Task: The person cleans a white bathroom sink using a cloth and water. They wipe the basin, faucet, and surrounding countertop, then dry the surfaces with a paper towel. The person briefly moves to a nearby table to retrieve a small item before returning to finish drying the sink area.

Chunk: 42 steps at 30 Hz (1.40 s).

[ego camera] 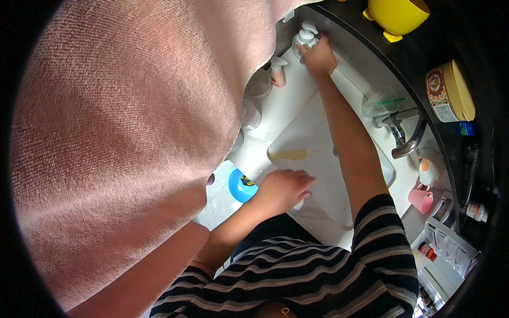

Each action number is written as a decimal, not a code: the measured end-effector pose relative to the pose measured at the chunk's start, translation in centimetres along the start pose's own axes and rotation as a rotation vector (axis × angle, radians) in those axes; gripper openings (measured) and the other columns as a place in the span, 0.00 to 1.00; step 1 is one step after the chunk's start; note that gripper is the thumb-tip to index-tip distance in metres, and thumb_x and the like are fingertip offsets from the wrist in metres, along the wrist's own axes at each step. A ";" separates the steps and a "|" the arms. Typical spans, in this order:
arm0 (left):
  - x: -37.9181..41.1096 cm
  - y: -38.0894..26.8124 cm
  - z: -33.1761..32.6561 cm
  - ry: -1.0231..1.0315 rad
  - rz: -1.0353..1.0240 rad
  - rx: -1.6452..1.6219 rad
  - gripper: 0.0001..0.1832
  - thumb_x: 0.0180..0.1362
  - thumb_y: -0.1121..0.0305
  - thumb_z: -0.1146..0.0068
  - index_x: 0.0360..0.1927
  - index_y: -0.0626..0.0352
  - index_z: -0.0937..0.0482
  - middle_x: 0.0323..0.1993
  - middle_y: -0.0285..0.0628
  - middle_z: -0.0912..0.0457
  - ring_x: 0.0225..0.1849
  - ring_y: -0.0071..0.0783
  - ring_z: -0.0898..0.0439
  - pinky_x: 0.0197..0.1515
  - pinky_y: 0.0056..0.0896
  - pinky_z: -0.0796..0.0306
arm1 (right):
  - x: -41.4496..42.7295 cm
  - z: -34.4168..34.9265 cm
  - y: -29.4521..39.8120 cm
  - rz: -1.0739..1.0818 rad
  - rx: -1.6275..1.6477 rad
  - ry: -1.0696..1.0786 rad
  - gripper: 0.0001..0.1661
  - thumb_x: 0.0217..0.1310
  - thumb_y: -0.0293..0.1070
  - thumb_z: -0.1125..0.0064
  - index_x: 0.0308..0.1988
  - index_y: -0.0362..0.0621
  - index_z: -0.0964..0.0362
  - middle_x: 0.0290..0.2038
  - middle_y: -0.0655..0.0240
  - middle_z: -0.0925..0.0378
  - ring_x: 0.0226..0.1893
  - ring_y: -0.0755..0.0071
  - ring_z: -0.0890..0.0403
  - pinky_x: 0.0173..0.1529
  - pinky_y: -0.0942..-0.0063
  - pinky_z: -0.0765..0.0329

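My right hand (320,59) reaches to the far corner of a white washbasin counter (254,157). Its fingers and thumb grip the side of a white pump bottle (305,35). Beside that stands a smaller pump bottle (278,73) with a pink body and white top. Over the near left edge of the white sink (314,131) is my left hand (282,190), fingers bent. A small white thing (299,204) shows just below it; whether the hand holds it is hidden. A yellowish strip (292,154) marks the sink's left side.
A pink towel (131,131) hangs close on the left, covering much of the view. The chrome faucet (405,139), clear cup (381,103) and pink mug (421,198) line the right side. On the dark ledge stand a yellow bowl (397,18) and patterned tub (449,93). A blue basin (240,189) sits below.
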<state>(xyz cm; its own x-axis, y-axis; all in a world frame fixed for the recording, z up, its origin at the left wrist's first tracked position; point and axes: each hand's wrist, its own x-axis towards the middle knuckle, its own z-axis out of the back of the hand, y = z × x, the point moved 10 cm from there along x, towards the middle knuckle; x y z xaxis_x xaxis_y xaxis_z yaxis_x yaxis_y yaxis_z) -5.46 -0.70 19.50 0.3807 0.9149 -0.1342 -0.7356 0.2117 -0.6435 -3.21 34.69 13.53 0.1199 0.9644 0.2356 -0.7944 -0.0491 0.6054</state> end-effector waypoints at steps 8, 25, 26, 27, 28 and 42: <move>-4.0 2.4 -0.1 -0.080 0.083 -0.098 0.21 0.57 0.64 0.34 0.55 0.51 0.20 0.50 0.39 0.16 0.45 0.44 0.16 0.45 0.41 0.22 | -2.5 0.1 -2.6 0.023 -0.031 0.289 0.33 0.48 0.51 0.26 0.52 0.50 0.23 0.45 0.63 0.18 0.46 0.55 0.15 0.48 0.57 0.18; -11.0 11.8 1.1 -0.499 0.592 -0.232 0.48 0.52 0.73 0.30 0.74 0.63 0.46 0.71 0.55 0.34 0.58 0.56 0.21 0.53 0.42 0.23 | -31.6 4.7 7.9 0.577 0.341 0.915 0.37 0.40 0.35 0.26 0.56 0.54 0.24 0.48 0.69 0.20 0.42 0.57 0.16 0.46 0.62 0.19; -11.5 12.1 0.9 -0.518 0.598 -0.231 0.47 0.52 0.73 0.30 0.73 0.63 0.44 0.70 0.55 0.34 0.58 0.56 0.21 0.55 0.43 0.24 | -32.2 4.4 8.1 0.603 0.371 0.942 0.39 0.40 0.34 0.26 0.57 0.55 0.25 0.48 0.68 0.21 0.42 0.55 0.16 0.46 0.61 0.19; -11.4 12.2 0.9 -0.525 0.596 -0.222 0.44 0.53 0.72 0.30 0.71 0.63 0.43 0.69 0.55 0.32 0.58 0.57 0.22 0.55 0.44 0.24 | -32.3 4.4 8.0 0.594 0.377 0.946 0.40 0.40 0.34 0.26 0.58 0.55 0.26 0.48 0.67 0.20 0.42 0.57 0.16 0.46 0.62 0.19; -11.5 12.2 0.9 -0.529 0.597 -0.212 0.42 0.54 0.71 0.30 0.70 0.63 0.41 0.68 0.55 0.31 0.58 0.58 0.22 0.56 0.45 0.25 | -32.3 4.5 7.9 0.584 0.384 0.949 0.41 0.41 0.33 0.26 0.60 0.55 0.28 0.47 0.66 0.20 0.42 0.58 0.15 0.45 0.64 0.19; -13.8 12.0 1.8 -0.808 0.528 -0.102 0.46 0.55 0.74 0.31 0.74 0.63 0.45 0.70 0.52 0.33 0.44 0.35 0.19 0.44 0.31 0.24 | -12.2 11.8 -6.4 0.409 -0.212 -0.289 0.23 0.58 0.38 0.27 0.47 0.40 0.28 0.47 0.57 0.22 0.51 0.51 0.21 0.52 0.58 0.25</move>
<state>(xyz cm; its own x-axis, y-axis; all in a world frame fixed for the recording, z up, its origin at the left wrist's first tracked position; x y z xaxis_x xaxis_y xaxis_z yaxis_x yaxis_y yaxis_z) -20.51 -10.18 15.02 -0.5120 0.8520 0.1090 -0.6348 -0.2898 -0.7163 7.43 20.23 15.74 -0.0892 0.7654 0.6374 -0.9096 -0.3234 0.2610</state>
